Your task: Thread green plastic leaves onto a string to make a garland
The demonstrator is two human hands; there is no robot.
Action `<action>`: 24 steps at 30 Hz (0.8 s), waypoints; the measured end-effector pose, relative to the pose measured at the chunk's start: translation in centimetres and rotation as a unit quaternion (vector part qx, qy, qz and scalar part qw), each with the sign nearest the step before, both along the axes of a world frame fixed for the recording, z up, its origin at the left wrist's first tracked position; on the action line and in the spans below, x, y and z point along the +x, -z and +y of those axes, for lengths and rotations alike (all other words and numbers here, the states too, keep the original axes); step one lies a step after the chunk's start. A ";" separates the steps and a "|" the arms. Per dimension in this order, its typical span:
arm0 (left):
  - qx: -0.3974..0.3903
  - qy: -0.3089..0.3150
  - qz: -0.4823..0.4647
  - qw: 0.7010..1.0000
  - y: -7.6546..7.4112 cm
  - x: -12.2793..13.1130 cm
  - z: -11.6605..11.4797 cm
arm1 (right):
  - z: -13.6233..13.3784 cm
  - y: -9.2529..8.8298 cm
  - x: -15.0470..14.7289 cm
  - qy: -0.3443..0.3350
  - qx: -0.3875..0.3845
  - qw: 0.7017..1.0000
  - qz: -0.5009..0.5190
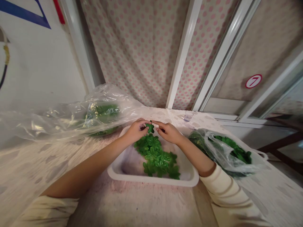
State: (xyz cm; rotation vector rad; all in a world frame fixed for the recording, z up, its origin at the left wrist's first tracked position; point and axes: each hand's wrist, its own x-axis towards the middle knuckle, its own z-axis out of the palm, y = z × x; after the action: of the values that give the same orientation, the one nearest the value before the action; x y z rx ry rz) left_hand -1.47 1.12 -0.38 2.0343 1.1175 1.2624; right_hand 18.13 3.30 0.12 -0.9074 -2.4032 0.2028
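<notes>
Above the far part of a white plastic tray (153, 180), my left hand (137, 130) is closed on a small green artificial leaf piece (150, 127), pinched at the fingertips. My right hand (169, 132) comes in from the other side. Its index finger is stretched out to the top of the leaf piece, close to the left fingertips, and its thumb is apart below. Whether the right fingertip presses on the piece is hard to see. Beneath both hands, a pile of similar lobed green leaf pieces (156, 154) lies in the tray.
On the left, a large clear plastic bag (66, 116) holds green material. To the right stands another clear bag (217, 151) with dark green leaves. A small clear cup-like item (187, 117) sits at the table's back, before a dotted curtain (142, 56) and white frames.
</notes>
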 end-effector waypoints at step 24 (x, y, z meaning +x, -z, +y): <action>0.011 0.056 0.087 0.995 -0.3 0.0 -0.8 | 0.1 -0.1 -0.1 -0.007 -0.013 1.000 0.011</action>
State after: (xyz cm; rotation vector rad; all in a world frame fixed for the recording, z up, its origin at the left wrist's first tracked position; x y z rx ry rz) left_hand -1.42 0.35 -0.08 2.2254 1.0532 1.0643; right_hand 17.98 3.42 0.21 -0.8953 -2.3929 0.2488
